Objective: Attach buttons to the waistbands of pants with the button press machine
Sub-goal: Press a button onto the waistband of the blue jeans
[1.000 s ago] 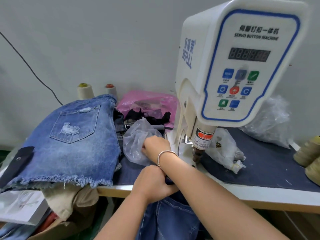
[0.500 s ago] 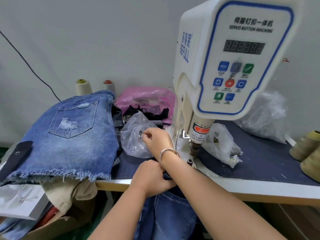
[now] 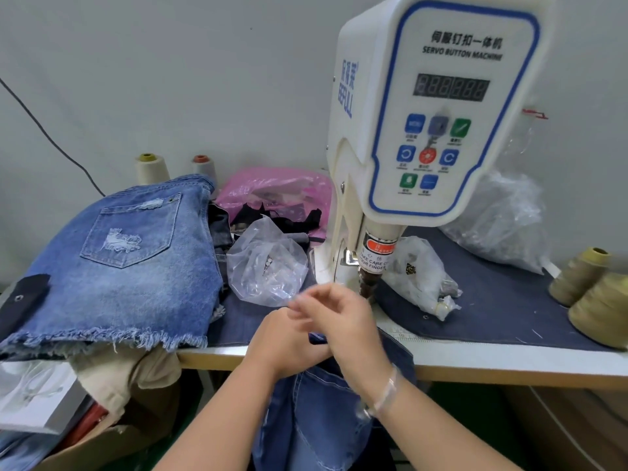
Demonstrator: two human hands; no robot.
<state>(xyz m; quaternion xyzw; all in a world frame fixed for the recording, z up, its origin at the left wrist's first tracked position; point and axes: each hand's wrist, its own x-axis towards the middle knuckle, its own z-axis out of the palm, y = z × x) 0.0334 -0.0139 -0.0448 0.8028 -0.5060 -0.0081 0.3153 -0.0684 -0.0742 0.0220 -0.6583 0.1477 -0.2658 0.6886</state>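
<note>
Right hand [image 3: 334, 312] blurred, fingers curled (holding button? can't tell); left hand [image 3: 289, 341] grips denim waistband [image 3: 317, 337]. Risk: fingers under press head [image 3: 368, 283], or button fumbled, misaligned.

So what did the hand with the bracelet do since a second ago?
The right hand left the clear plastic bag and came back toward the person, above the left hand. Its blurred fingers look pinched; what they hold cannot be seen. The left hand kept gripping the dark pants. The bag and the machine stayed put.
</note>
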